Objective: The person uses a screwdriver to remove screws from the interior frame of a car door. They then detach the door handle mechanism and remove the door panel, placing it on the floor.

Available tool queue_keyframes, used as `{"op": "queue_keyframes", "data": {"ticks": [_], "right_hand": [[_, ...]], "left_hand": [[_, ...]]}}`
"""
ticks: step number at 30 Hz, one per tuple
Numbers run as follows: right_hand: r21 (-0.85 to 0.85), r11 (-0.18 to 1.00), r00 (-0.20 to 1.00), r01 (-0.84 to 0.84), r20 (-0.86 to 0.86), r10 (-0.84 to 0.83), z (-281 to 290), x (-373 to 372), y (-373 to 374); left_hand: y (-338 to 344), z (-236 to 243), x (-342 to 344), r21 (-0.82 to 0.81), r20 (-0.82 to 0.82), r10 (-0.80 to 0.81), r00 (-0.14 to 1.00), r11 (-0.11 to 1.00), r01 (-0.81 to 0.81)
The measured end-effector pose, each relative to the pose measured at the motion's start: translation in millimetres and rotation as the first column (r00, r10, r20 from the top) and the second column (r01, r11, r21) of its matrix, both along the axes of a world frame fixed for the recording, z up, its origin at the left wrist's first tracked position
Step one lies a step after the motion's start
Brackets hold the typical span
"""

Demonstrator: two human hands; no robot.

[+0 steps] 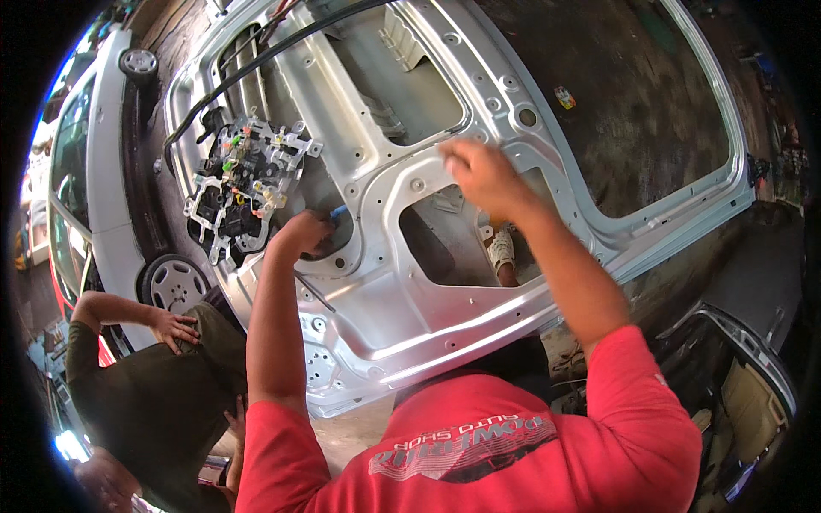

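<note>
A bare silver car door shell [428, 321] lies in front of me. My left hand [308, 232] reaches into a rounded opening in it, fingers curled and partly hidden. A small blue piece [339, 210] shows by those fingertips; I cannot tell whether they grip it. My right hand [486, 173] is over the panel between the openings, its fingers bent in a pinch. What they hold, if anything, is too small to see. Left of my left hand, a black and metal bracket assembly [244, 184] with coloured clips rests on the shell.
A black cable or seal strip [282, 44] crosses the shell's far left. Beside my left arm stands a person in a dark shirt [154, 402], hand at the waist. A silver car [111, 171] is parked at left; another door [748, 402] is at lower right.
</note>
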State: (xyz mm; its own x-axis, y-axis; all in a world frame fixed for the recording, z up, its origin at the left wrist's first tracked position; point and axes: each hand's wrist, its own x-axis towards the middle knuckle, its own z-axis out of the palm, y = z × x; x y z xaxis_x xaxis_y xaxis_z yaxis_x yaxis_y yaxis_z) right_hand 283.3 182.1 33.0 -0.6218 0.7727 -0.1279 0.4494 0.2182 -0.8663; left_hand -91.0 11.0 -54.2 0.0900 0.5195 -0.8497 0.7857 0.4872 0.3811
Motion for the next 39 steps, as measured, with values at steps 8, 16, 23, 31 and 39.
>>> {"op": "queue_keyframes", "data": {"ticks": [8,16,23,31,39], "right_hand": [[-0.305,0.720,0.356,-0.623,0.709,0.608,-9.4,-121.0,102.3],[-0.759,0.607,0.415,-0.235,0.486,0.769,-31.0,-136.8,108.9],[-0.450,0.694,0.239,-0.562,0.715,0.657,-41.8,-147.7,119.8],[0.013,0.791,0.593,-0.611,0.670,0.447,-52.9,-156.7,133.7],[0.267,0.962,0.849,-0.057,0.521,-0.095,-67.3,-157.6,113.7]], "left_hand": [[-8.5,-1.3,-3.0,0.136,0.062,0.001,0.998,0.991,-0.010],[-3.7,59.0,33.5,0.138,-0.020,0.102,0.995,0.986,-0.098],[0.9,44.9,38.1,0.067,-0.114,0.118,0.986,0.992,-0.111],[9.8,43.5,43.0,0.049,0.023,0.263,0.964,0.963,-0.264],[4.8,44.0,45.1,-0.148,0.312,0.639,0.703,0.764,-0.628]]}}
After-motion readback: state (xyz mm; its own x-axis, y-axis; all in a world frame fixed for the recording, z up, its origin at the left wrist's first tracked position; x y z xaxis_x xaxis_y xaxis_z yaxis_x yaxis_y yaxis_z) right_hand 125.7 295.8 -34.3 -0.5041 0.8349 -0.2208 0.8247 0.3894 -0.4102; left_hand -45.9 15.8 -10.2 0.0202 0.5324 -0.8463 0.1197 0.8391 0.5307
